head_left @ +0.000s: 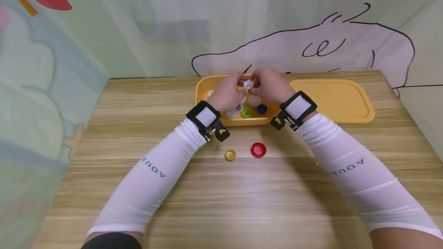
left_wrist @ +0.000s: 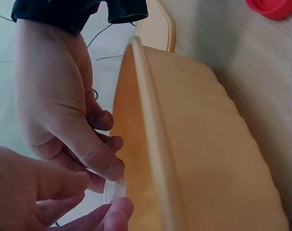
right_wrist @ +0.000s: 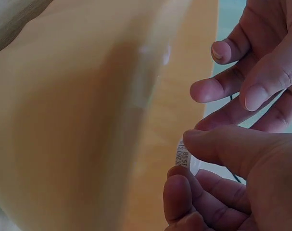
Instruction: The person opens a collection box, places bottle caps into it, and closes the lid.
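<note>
Both hands meet over an orange plastic box [head_left: 238, 122] that holds several bottle caps. My right hand [head_left: 271, 85] pinches a small whitish bottle cap [right_wrist: 182, 155] between thumb and fingers; dark printed characters show on its side. Close on the other side is my left hand [head_left: 226, 92], its thumb apart from the fingers and off the cap, one fingertip right at the cap's edge in the left wrist view. In the box lie a green cap [head_left: 246, 112], a dark blue cap [head_left: 262, 109] and whitish caps, partly hidden by the hands.
A red cap [head_left: 258, 150] and a yellow cap [head_left: 230, 155] lie on the wooden table [head_left: 221, 199] in front of the box. To the right lies a flat orange lid [head_left: 339, 101]. Behind the table rises a printed curtain [head_left: 173, 22].
</note>
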`<state>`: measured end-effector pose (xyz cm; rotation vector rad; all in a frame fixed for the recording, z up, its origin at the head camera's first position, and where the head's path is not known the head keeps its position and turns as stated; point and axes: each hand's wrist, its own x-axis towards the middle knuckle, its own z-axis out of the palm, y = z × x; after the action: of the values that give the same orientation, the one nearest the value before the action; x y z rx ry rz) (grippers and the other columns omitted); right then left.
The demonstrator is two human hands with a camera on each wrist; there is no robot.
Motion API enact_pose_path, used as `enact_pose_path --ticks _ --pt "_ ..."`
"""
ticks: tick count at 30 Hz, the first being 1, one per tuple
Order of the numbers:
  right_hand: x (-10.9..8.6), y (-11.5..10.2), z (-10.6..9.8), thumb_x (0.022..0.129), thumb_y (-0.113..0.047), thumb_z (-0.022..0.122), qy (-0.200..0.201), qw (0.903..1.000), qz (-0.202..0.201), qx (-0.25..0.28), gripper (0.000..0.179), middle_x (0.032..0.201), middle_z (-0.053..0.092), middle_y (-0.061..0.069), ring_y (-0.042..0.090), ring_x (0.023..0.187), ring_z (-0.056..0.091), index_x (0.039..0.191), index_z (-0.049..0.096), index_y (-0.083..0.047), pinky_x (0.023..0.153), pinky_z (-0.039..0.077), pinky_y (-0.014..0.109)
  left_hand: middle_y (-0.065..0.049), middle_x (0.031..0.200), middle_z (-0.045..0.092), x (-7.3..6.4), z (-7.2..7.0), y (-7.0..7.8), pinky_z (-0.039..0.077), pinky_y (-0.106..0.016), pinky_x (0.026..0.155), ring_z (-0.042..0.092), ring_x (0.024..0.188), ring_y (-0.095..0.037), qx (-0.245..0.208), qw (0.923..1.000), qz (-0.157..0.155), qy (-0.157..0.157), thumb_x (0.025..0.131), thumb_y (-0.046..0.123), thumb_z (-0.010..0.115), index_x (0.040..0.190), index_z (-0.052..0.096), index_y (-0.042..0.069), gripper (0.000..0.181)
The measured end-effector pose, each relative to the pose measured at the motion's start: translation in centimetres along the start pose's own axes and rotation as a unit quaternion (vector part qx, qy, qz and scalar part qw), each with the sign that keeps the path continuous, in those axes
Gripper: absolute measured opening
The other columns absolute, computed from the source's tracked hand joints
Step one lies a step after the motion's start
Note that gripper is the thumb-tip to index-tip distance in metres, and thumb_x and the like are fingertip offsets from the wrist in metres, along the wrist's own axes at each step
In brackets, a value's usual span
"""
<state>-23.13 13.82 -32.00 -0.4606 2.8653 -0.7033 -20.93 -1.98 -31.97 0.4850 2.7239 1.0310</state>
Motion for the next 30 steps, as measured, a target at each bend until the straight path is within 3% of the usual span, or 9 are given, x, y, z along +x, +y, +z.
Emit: enact_pose_path --ticks 6,15,24,30 --pt "0.3 0.5 0.4 0.086 -0.018 0.065 -0.016 0.9998 0.009 -0.002 0.041 0.097 0.057 0.013 0.026 0.078 0.052 0.121 0.052 -0.002 0.068 0.049 0.037 -0.008 0.132 0.047 0.5 0.5 -0.5 0.044 -0.029 0.092 0.047 0.109 -0.017 0.019 0.9996 -0.009 -0.017 0.094 0.021 0.054 0.134 0.041 0.012 0.043" --pt "-0.8 0.2 0.0 0.086 -0.019 0.066 -0.012 0.9999 -0.004 0.003 0.042 0.101 0.055 0.013 0.026 0.082 0.051 0.122 0.051 -0.004 0.071 0.051 0.039 -0.006 0.131 0.047 -0.4 0.5 -0.6 0.044 -0.030 0.092 0.047 0.109 -0.015 0.016 0.9999 -0.007 0.000 0.093 0.026 0.056 0.136 0.039 0.013 0.048" --pt "-2.8 -0.6 -0.7 0.085 -0.023 0.068 0.010 0.9987 -0.049 -0.010 0.042 0.096 0.058 0.009 0.022 0.078 0.052 0.119 0.053 -0.004 0.064 0.051 0.035 -0.006 0.128 0.048 -2.4 0.0 -0.5 0.048 -0.025 0.080 0.051 0.091 -0.011 0.022 0.9991 0.029 0.022 0.091 0.028 0.059 0.135 0.041 0.011 0.051" --pt "-4.9 -1.3 -1.2 0.083 -0.024 0.070 0.028 0.9955 -0.088 -0.021 0.039 0.091 0.060 0.006 0.018 0.076 0.053 0.114 0.056 -0.005 0.060 0.049 0.033 -0.006 0.125 0.050 -4.2 -0.1 0.0 0.047 -0.025 0.079 0.050 0.091 -0.011 0.035 0.9946 0.084 0.049 0.089 0.025 0.061 0.132 0.044 0.010 0.048"
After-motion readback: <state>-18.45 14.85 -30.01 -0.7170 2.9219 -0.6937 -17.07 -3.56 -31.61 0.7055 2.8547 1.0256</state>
